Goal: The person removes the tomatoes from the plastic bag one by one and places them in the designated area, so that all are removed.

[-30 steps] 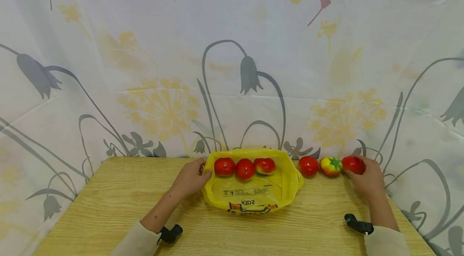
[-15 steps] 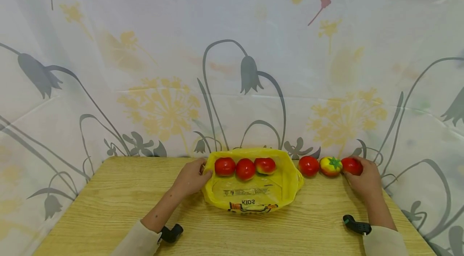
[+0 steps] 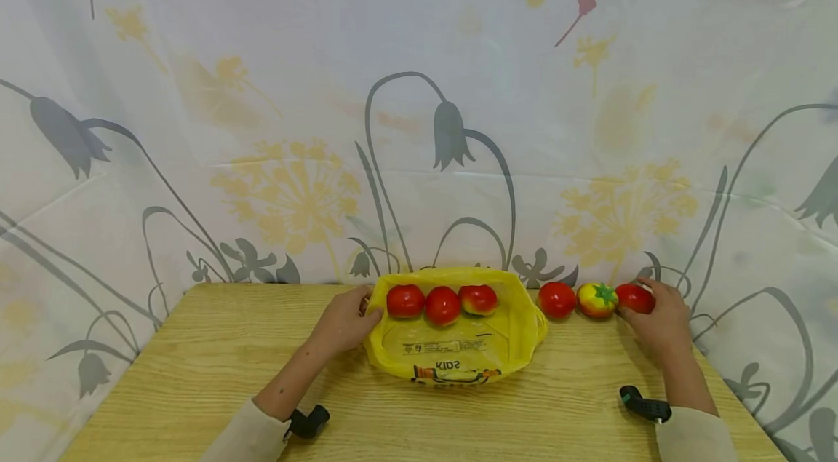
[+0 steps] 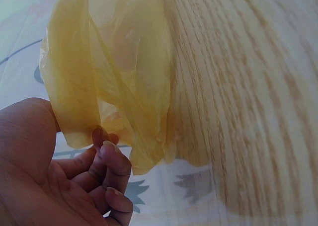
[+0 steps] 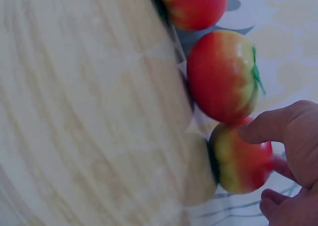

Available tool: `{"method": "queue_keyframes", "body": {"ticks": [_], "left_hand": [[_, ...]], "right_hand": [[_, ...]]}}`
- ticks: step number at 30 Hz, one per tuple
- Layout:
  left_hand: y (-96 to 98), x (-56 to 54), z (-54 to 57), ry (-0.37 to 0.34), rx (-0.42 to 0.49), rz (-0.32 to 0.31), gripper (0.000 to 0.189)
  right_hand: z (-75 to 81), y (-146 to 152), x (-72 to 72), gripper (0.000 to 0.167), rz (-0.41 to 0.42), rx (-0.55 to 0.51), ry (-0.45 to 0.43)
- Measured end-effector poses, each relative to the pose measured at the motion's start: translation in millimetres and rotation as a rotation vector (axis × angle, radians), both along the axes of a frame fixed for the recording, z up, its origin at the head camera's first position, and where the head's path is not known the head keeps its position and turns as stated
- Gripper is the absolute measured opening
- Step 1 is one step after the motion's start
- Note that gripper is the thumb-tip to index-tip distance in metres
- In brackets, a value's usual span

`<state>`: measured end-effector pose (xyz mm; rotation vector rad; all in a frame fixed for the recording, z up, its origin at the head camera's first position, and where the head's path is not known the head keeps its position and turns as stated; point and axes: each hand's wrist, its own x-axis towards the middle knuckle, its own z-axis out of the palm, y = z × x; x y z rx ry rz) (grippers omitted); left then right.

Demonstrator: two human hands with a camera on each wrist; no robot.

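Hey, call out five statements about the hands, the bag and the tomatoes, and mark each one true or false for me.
1. The left hand pinches the edge of the yellow bag. True.
2. Five tomatoes lie in the bag. False: three tomatoes lie in it.
3. The right hand touches the outermost tomato of the row beside the bag. True.
4. In the head view, the row's tomato nearest the bag shows a green top. False: the green top shows on the row's middle tomato.
5. The bag is tied shut. False: its mouth is open.

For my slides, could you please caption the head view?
Left hand holds a yellow bag of three tomatoes; right hand grips another tomato.
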<state>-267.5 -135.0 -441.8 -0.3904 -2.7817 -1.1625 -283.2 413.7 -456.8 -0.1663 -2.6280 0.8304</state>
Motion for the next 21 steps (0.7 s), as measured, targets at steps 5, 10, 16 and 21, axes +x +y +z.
{"method": "queue_keyframes", "body": {"ticks": [5,10,16,21], "left_hand": [[0.2,0.8,1.0,0.001,0.001,0.008,0.017],[0.5,1.2,2.0,0.002,0.001,0.016,0.022],[0.7,1.2,2.4,-0.001,0.002,0.019,0.022],[0.6,0.3,2.0,-0.002,0.011,0.018,0.023]], "right_hand": [[11.8,-3.0,-2.6,0.065,0.013,0.038,0.058],[25.6,-9.8,-1.8,0.064,0.040,0.031,0.073],[38.8,-22.8,0.8,0.061,0.083,0.001,0.095],[45.0,-36.0,-0.7,0.057,0.134,0.012,0.172]]}}
